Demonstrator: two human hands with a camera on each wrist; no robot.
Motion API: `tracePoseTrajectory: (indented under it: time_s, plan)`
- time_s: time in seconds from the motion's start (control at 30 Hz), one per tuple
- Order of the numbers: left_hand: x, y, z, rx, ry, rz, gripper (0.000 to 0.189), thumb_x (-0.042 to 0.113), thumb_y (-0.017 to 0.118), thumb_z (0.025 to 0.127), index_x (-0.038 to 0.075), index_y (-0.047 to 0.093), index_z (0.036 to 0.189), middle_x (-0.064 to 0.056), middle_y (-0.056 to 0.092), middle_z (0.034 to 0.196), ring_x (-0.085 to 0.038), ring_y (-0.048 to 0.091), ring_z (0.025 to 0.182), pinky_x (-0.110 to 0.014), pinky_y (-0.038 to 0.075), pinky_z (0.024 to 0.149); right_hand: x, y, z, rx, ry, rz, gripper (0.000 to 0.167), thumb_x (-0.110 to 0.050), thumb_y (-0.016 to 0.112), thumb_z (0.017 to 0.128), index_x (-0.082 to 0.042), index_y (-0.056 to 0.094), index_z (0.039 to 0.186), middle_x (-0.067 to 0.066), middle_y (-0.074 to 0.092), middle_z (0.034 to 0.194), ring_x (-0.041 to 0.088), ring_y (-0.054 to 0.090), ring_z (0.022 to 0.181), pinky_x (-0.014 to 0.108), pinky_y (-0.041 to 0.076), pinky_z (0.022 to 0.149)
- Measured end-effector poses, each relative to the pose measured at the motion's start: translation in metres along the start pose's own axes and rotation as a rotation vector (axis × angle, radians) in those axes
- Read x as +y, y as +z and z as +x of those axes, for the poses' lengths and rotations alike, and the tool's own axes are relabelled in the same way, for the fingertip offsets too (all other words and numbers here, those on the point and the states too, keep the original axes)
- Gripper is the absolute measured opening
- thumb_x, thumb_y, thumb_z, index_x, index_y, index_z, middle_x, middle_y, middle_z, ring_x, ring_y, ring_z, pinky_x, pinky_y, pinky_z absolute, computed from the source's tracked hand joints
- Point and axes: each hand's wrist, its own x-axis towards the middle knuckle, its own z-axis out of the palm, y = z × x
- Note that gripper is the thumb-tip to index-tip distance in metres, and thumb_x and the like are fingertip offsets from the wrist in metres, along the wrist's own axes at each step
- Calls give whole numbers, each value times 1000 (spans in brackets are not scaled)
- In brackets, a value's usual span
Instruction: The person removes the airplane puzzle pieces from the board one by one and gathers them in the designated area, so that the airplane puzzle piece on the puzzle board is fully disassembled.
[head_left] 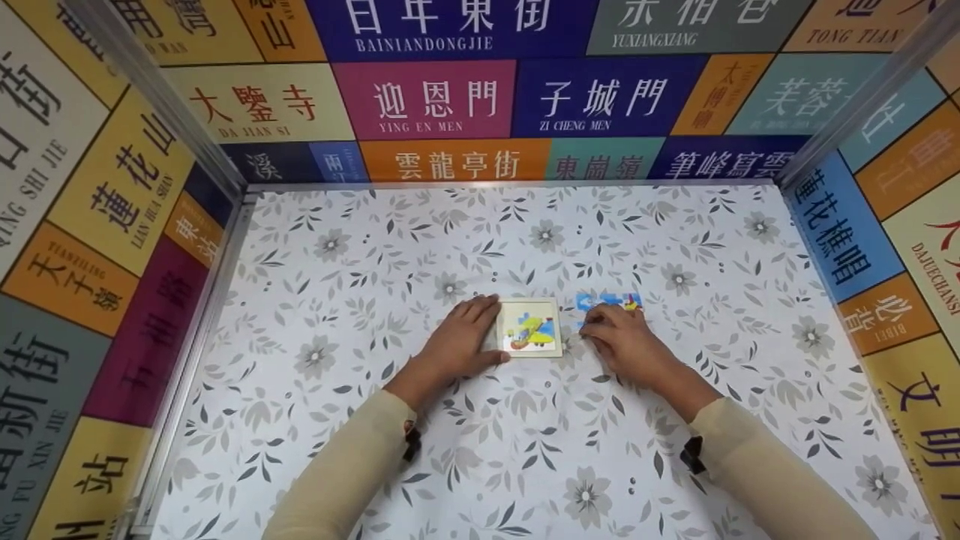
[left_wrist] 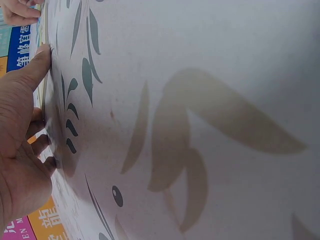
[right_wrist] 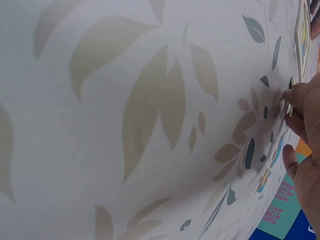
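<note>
A small puzzle board with a pale rim lies flat, partly filled with a yellow airplane picture on blue. My left hand holds its left side, thumb at the near corner and fingers at the far one. To the right of the board, my right hand pinches a small thin puzzle piece between thumb and forefinger, just above the cloth. Its picture cannot be made out. Loose blue puzzle pieces lie beyond the right hand, which partly covers them; one puzzle piece also shows yellow and red.
A white cloth with grey flowers and leaves covers the table. Upright panels with coloured blocks of lettering stand at the back and both sides. A metal edge strip runs along the left.
</note>
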Motion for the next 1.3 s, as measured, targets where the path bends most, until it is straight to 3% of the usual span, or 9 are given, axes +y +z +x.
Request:
tracePoseTrajectory:
  time_s: [0.37,0.73,1.2,1.3]
  plan:
    - [1,-2,-2,4,20,-24,91,53,70,106,3,34,173,-13,33,181,-35,28,170,-49,25,140,4,0,1,27,-31,-25,18,-3,73,104,-9,84,118,13,69,127,38,62,119,62,41,92]
    - [0,-1,-1,4,12,-5,91,54,70,105,4,35,173,-13,33,181,-34,28,170,-48,25,140,6,3,1,38,-38,-42,21,-1,73,103,-6,83,121,15,69,128,39,63,119,63,44,93]
    - [0,-1,-2,4,17,2,91,55,70,105,4,35,173,-11,32,182,-33,27,171,-47,23,141,5,5,-1,22,3,-41,23,1,71,104,-7,81,123,15,70,131,40,64,122,77,46,103]
    - [0,-1,-2,1,10,9,91,56,70,105,5,35,173,-10,31,183,-32,27,171,-47,23,141,5,5,0,18,9,-47,24,1,71,104,-7,81,124,14,70,132,40,64,124,75,46,104]
